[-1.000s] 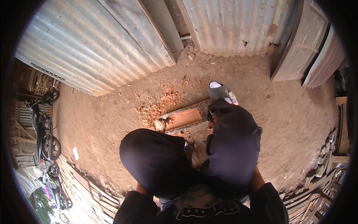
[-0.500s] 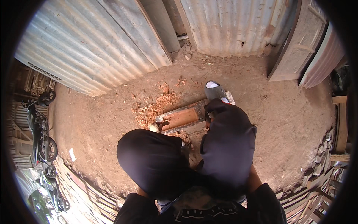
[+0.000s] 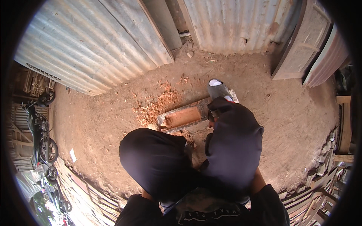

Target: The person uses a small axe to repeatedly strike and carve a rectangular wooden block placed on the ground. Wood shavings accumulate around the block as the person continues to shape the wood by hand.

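A wooden board with a reddish recessed middle (image 3: 182, 117) lies on the dirt ground under my raised grey-shod right foot (image 3: 217, 88). My right hand (image 3: 211, 123) shows a few curled fingers beside the board, on something dark I cannot make out; my right knee hides the rest. My left hand is hidden behind my left knee, with only the wrist (image 3: 146, 194) showing. A pale object (image 3: 152, 126) peeks out by the board's left end. Orange shavings (image 3: 158, 105) are scattered left of the board.
Corrugated metal sheets (image 3: 93, 45) stand at front left and front centre. A wooden door panel (image 3: 303, 39) leans at front right. Two motorbikes (image 3: 39, 128) stand at the left. Stacked wood scraps (image 3: 315, 196) and stones line the right edge.
The pale object at the board's left end has slipped mostly behind my left knee. The view has shifted slightly, and my right knee has moved a little.
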The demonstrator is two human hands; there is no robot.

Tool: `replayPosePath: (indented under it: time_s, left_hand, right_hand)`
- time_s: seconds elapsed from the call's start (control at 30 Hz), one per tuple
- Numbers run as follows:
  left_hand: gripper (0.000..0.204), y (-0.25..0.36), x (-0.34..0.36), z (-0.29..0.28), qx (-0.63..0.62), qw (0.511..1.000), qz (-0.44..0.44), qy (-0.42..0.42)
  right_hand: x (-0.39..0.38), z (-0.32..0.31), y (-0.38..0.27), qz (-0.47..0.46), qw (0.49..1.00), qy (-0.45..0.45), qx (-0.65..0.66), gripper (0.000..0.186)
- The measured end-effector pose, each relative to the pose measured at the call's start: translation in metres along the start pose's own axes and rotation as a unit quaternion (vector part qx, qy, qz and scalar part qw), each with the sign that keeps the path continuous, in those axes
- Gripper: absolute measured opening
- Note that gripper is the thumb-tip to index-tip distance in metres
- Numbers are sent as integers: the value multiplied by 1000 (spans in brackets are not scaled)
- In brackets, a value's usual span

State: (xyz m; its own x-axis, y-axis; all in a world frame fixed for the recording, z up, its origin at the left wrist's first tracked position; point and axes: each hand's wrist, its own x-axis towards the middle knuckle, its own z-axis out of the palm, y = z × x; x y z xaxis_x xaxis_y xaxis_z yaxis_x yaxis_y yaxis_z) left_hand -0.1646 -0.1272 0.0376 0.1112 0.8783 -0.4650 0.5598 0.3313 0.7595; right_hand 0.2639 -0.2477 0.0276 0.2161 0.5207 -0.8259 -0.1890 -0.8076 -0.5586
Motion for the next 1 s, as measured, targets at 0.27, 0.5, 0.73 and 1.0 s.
replayPosePath:
  time_s: [0.27,0.5,0.73,1.0]
  left_hand:
    - [15,-7,-4,1,-3,1000,-10,-3]
    - [14,-8,-7,2,-4,1000,-13,-7]
    - [14,-9,-12,0,-6,1000,-12,-4]
    - [14,-15,-19,1,-13,1000,-18,-4]
  right_hand:
    - [0,2,3,8,1000,-3,2,39]
    - [-1,1,4,8,1000,-5,5,39]
    - [-1,1,4,8,1000,-9,7,40]
    - [-6,-2,7,11,1000,-9,4,40]
